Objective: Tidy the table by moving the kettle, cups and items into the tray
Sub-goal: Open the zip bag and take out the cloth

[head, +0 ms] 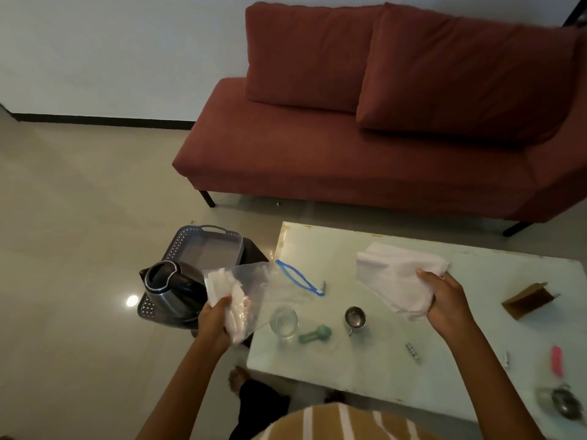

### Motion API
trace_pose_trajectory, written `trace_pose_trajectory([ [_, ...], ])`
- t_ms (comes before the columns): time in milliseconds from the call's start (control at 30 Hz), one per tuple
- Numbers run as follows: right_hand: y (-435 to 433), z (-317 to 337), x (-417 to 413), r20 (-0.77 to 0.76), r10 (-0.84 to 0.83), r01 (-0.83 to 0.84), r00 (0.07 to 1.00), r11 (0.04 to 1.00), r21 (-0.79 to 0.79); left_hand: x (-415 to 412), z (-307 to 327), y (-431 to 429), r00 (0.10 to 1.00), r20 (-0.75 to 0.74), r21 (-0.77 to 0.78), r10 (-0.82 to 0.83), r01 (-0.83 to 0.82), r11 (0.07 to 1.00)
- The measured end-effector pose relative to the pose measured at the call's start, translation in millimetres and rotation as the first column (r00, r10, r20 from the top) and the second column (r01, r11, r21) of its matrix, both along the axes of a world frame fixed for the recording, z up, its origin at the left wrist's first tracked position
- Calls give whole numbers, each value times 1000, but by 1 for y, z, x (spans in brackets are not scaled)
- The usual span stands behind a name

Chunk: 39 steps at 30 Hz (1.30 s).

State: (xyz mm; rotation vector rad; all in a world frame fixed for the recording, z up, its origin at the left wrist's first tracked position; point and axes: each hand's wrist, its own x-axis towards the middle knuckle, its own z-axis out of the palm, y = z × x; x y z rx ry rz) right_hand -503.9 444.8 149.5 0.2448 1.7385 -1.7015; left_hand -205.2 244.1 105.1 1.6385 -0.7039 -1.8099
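Observation:
The steel kettle (168,289) stands in the grey tray (203,246), left of the white table (444,360). My left hand (214,319) grips a clear zip bag (254,293) with white contents, held over the table's left edge. My right hand (446,303) holds a white cloth (394,277) above the table. On the table stand a clear glass cup (283,321) and a small steel cup (355,318), with a green item (315,333) lying between them.
A brown card box (527,300), a pink item (557,360), small dice-like pieces (412,350) and a metal utensil (563,403) lie on the right of the table. A red sofa (381,138) stands behind it. My foot (238,377) is below the table's edge.

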Motion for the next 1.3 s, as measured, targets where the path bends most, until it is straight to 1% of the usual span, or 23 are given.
trace_pose_trajectory([
  [33, -2, -2, 1, 5, -3, 3, 1000, 1000, 12, -8, -3, -6, 1000, -2, 17, -5, 5, 1000],
  [100, -10, -7, 5, 19, -12, 12, 1000, 1000, 26, -27, -10, -21, 998, -54, 74, -13, 17, 997],
  [200, -25, -18, 10, 20, 0, 0, 1000, 1000, 30, -61, -22, -44, 979, -197, 163, -53, 86, 983],
  [267, -36, -27, 13, 15, 4, -5, 1000, 999, 54, -84, -35, -61, 961, -267, 208, -77, 135, 969],
  [400, -55, -54, 10, -4, 3, -2, 1000, 988, 154, -121, -69, -88, 941, -329, 290, -76, 177, 940],
  [500, -68, -77, 3, 7, 4, -5, 1000, 986, 168, -143, -100, -99, 933, -353, 334, -73, 199, 921],
  [600, -77, -104, 1, 12, 11, -13, 1000, 984, 177, -151, -140, -105, 952, -285, 403, -113, 226, 887],
  [700, -83, -122, 6, 27, 6, -11, 1000, 981, 192, -144, -169, -104, 963, -147, 484, -224, 268, 833],
  [833, -88, -127, 19, 63, 3, -15, 998, 981, 196, -129, -176, -104, 956, -19, 576, -293, 250, 778],
  [900, -91, -123, 23, 88, 8, -24, 996, 984, 175, -124, -170, -104, 938, 24, 558, -347, 276, 783],
  [933, -93, -118, 25, 103, 14, -30, 995, 988, 154, -122, -166, -103, 928, 38, 516, -370, 299, 803],
  [967, -94, -113, 25, 112, 24, -38, 993, 992, 124, -123, -158, -103, 916, 28, 456, -401, 345, 820],
  [1000, -97, -106, 25, 118, 45, -55, 992, 995, 86, -127, -148, -101, 899, -13, 397, -437, 405, 823],
  [1033, -99, -96, 25, 122, 75, -80, 990, 996, 37, -132, -134, -99, 864, -52, 339, -500, 487, 805],
  [1100, -103, -75, 24, 138, 147, -134, 979, 986, -104, -144, -101, -91, 762, -91, 256, -641, 640, 724],
  [1133, -103, -64, 24, 155, 166, -140, 974, 976, -167, -149, -85, -87, 721, -115, 235, -684, 688, 686],
  [1167, -102, -53, 24, 173, 181, -139, 968, 964, -228, -152, -72, -81, 692, -154, 228, -705, 719, 656],
  [1233, -97, -34, 22, 192, 219, -155, 956, 941, -302, -156, -50, -67, 642, -321, 217, -696, 765, 606],
  [1267, -93, -26, 22, 179, 245, -183, 953, 935, -305, -156, -41, -59, 623, -413, 206, -665, 775, 598],
  [1300, -89, -20, 21, 154, 265, -214, 952, 935, -282, -155, -35, -54, 633, -433, 202, -642, 762, 616],
])
